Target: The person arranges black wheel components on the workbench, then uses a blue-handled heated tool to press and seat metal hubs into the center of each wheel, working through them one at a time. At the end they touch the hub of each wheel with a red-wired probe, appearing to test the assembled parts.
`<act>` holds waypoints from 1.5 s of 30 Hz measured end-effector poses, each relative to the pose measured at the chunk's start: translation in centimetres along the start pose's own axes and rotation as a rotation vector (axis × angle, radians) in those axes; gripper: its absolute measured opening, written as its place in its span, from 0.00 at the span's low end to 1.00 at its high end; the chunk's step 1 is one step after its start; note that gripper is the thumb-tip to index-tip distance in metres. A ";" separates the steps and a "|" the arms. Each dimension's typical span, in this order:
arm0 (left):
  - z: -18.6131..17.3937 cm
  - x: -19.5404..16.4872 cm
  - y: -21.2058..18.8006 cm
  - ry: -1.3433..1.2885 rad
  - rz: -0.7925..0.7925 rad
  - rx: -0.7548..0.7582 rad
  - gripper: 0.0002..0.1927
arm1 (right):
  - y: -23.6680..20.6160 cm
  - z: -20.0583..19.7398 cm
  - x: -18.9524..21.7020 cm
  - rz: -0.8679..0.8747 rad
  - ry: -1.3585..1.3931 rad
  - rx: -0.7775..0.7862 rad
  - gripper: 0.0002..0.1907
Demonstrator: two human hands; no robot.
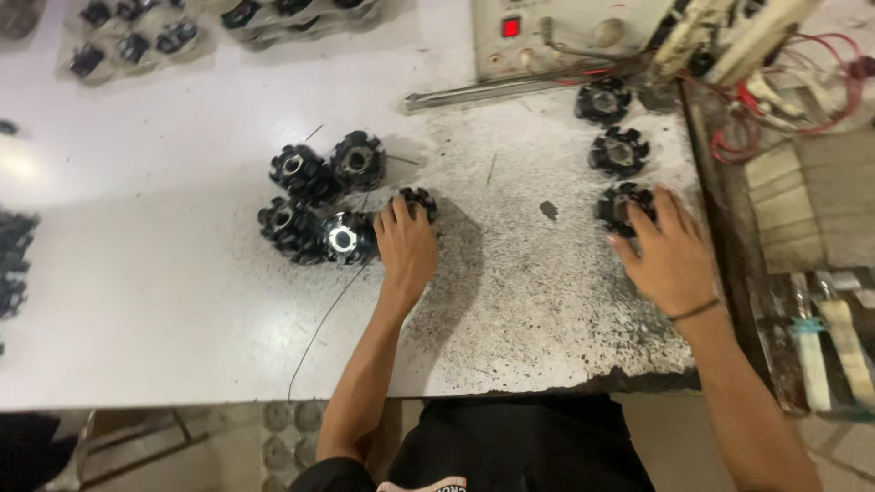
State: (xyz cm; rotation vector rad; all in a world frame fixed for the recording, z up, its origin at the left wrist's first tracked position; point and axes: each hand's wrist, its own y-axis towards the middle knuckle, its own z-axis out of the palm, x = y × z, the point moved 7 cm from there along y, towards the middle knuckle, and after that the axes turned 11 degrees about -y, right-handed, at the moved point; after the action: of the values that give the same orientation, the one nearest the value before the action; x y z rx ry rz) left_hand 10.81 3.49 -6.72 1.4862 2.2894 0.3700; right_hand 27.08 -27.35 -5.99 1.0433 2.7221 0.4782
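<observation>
My left hand (406, 244) lies over a black toothed round part (417, 200) at the right end of a cluster of similar parts (310, 200) on the white worktable (164, 273). One part in the cluster shows a shiny metal centre (343, 239). My right hand (670, 251) covers another black round part (620, 205) near the table's right edge. Two more of these parts (603, 98) (620, 150) stand in a line behind it. Whether either hand grips its part is hidden by the fingers.
A pale machine box with a red switch (510, 27) and a metal bar (492, 91) sit at the back. Red wires (802, 91) hang at the right. Bags of black parts (137, 41) lie at the back left. A thin wire (324, 319) trails off the front edge.
</observation>
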 end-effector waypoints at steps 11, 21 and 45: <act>3.3 -23.4 -2.7 -0.953 0.601 0.224 0.19 | -3.5 -1.5 -1.3 -0.043 0.052 0.114 0.24; 10.9 -22.1 3.9 -0.664 0.332 0.409 0.24 | -7.1 -0.6 0.9 0.136 0.073 0.141 0.21; -4.0 4.0 -3.3 -0.471 0.055 -0.081 0.17 | -6.2 -0.5 1.6 0.045 -0.199 0.134 0.25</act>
State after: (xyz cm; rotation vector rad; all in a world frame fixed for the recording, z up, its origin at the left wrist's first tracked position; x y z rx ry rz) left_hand 4.85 5.76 -5.18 1.4186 1.8455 0.1075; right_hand 21.89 -30.73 -7.83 1.1215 2.5883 0.1883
